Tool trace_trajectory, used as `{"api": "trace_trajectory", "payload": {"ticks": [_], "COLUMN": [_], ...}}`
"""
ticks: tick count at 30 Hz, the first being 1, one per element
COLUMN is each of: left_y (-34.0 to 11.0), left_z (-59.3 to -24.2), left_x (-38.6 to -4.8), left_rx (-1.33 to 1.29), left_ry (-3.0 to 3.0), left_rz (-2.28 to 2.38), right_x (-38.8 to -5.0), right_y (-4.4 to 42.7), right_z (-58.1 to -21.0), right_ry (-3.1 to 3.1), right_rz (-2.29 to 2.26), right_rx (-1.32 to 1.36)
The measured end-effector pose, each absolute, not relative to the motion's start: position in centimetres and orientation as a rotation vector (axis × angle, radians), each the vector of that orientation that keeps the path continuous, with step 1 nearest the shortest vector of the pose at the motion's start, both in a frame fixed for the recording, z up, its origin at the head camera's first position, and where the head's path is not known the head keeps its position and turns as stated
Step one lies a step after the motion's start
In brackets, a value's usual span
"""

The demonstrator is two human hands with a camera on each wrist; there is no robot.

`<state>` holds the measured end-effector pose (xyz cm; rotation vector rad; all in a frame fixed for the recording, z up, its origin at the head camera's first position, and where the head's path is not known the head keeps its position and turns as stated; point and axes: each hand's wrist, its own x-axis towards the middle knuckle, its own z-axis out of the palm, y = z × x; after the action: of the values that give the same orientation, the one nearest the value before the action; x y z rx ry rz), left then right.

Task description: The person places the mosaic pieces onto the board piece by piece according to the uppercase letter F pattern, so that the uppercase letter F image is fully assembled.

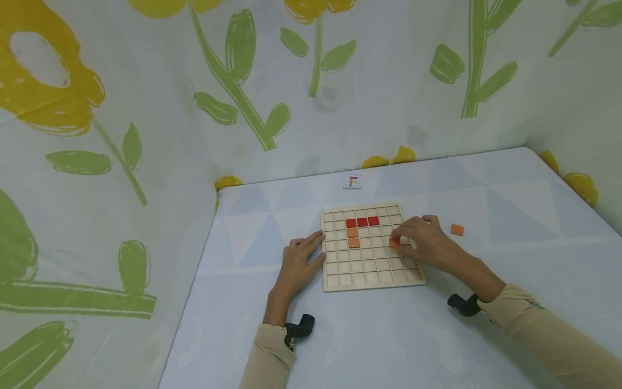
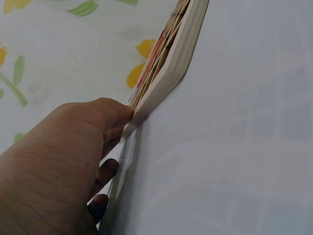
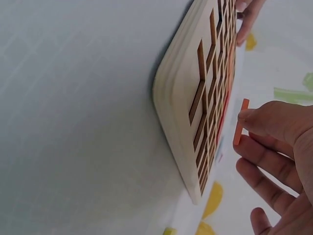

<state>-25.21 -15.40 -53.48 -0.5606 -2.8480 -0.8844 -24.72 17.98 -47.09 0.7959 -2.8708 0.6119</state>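
Bluish patterned table (image 1: 379,340), flowered walls (image 1: 389,102), wooden board (image 1: 370,265)

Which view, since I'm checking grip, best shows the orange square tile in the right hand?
Right wrist view: the orange square tile shows large, edge-on, pinched in the right hand. Head shows it small, partly covered; left wrist, nothing.

Flowered walls (image 1: 389,86), possibly cloth, flank the table (image 1: 374,335).
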Motion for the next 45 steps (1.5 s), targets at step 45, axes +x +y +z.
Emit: {"api": "trace_trajectory", "payload": {"ticks": [45], "left_y": [-15.4], "left_z": [-53.0], "left_x": [-25.0], "left_rx": [-0.561], "left_ry": [-2.849], "left_rz": [-0.907], "right_x": [-25.7], "right_y": [12.2], "right_z": [-47.8], "right_ry": [-2.725], "right_rz": [0.62], "right_rx": [1.021]}}
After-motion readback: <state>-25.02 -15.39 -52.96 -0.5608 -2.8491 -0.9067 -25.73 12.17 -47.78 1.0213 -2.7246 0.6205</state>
